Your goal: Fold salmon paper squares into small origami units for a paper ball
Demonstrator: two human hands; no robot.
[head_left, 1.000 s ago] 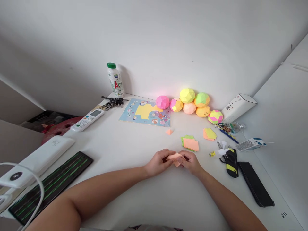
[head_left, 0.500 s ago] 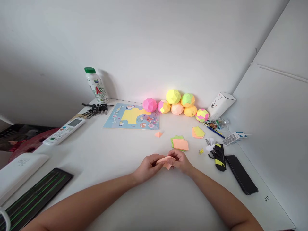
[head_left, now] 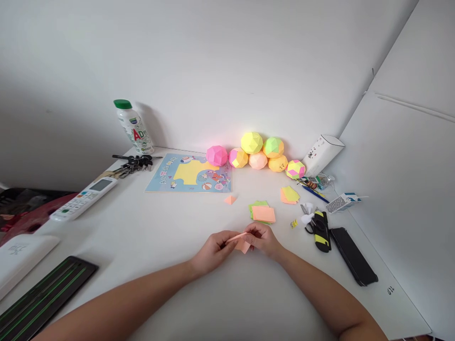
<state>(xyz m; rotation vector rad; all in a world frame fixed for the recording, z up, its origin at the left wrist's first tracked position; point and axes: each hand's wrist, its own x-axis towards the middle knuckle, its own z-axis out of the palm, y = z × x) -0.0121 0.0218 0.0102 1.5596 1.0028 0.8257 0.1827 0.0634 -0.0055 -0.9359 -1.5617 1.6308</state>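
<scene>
Near the front middle of the table, a peach sticky note (head_left: 243, 245) with a crease along its top is pinched between both hands. My left hand (head_left: 214, 251) grips its left end, and my right hand (head_left: 263, 240) closes on its right end. Part of the paper hides behind the fingers. Just beyond lies a stack of peach and green sticky notes (head_left: 263, 214). A small folded peach paper piece (head_left: 230, 200) rests farther off to the left. Yellow and peach notes (head_left: 290, 194) lie to the right.
Several faceted paper balls (head_left: 252, 143) line the wall beside a blue puzzle-print booklet (head_left: 188, 173). On the right are a black-and-yellow cutter (head_left: 322, 232) and a black phone (head_left: 354, 256). A white remote (head_left: 84, 199), keys (head_left: 137, 163) and a bottle (head_left: 134, 129) stand left.
The peach note has turned in the fingers, so a larger hanging flap shows below its crease. The whole view has shifted slightly, with the table things appearing farther left.
</scene>
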